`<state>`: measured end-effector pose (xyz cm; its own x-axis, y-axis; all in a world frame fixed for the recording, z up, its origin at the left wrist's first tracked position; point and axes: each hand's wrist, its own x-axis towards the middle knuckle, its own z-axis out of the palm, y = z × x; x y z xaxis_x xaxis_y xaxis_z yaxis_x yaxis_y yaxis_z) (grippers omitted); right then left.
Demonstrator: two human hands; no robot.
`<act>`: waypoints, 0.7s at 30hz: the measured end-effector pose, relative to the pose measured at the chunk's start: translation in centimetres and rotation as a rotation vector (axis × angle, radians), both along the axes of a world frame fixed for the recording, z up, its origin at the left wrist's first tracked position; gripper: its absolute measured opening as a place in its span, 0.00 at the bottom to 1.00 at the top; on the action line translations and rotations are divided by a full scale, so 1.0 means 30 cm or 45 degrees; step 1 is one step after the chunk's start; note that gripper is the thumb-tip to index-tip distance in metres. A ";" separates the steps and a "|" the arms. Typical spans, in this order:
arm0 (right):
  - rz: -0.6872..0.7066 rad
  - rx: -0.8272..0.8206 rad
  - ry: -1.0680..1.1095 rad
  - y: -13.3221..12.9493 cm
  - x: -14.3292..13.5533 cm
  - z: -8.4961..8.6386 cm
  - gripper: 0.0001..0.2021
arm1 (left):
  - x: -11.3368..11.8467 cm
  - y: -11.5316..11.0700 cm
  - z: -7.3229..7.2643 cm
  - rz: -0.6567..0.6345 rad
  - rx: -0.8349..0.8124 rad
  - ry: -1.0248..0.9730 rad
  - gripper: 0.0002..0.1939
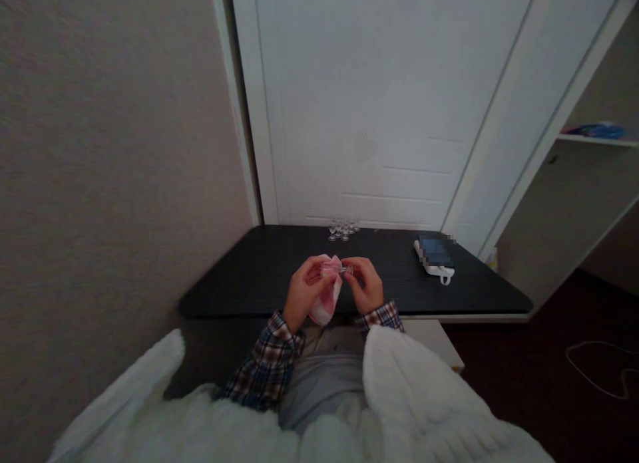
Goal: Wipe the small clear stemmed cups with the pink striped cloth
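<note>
A small clear stemmed glass (pixel 331 270) lies sideways between my two hands, above the near part of the dark table. My left hand (pixel 302 291) is closed around the bowl end of the glass and a pink and white cloth (pixel 324 308), which hangs down below the fingers. At the foot end, the fingertips of my right hand (pixel 368 287) pinch the glass. Behind my hands, several similar small clear glasses (pixel 343 229) stand grouped at the table's back edge.
The black table (pixel 239 277) has rounded corners and meets a white panel (pixel 369 84) at the back. A dark-screened device (pixel 435 251) rests on a white item with a loop at the right. A beige wall (pixel 124 150) borders the left; a cable (pixel 594 346) lies on the floor.
</note>
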<state>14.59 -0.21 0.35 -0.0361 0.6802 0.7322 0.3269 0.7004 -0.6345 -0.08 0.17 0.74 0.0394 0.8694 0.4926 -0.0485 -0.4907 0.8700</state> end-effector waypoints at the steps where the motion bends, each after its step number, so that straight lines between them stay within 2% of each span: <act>1: -0.015 -0.008 -0.008 -0.001 0.000 0.001 0.10 | 0.000 -0.002 0.000 -0.005 0.010 0.002 0.17; 8: -0.162 -0.204 -0.087 -0.006 0.003 0.000 0.15 | 0.007 -0.016 0.003 -0.003 -0.004 0.035 0.19; 12: -0.013 -0.211 0.050 0.010 0.001 -0.007 0.12 | 0.006 -0.012 0.001 0.044 0.039 0.034 0.17; 15: 0.121 -0.170 0.022 0.021 -0.004 -0.009 0.20 | 0.000 -0.005 -0.002 0.129 0.080 0.010 0.16; 19: 0.141 -0.143 -0.111 0.025 -0.012 -0.010 0.13 | -0.006 0.002 -0.005 0.169 0.067 0.043 0.17; 21: 0.122 -0.150 -0.123 0.026 -0.014 -0.013 0.14 | -0.006 0.004 -0.007 0.160 0.049 0.057 0.18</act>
<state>14.18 0.56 -0.04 -0.1714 0.7509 0.6378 0.3258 0.6541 -0.6827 -0.26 0.28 0.52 -0.0457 0.8495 0.5256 0.0538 -0.5232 0.8505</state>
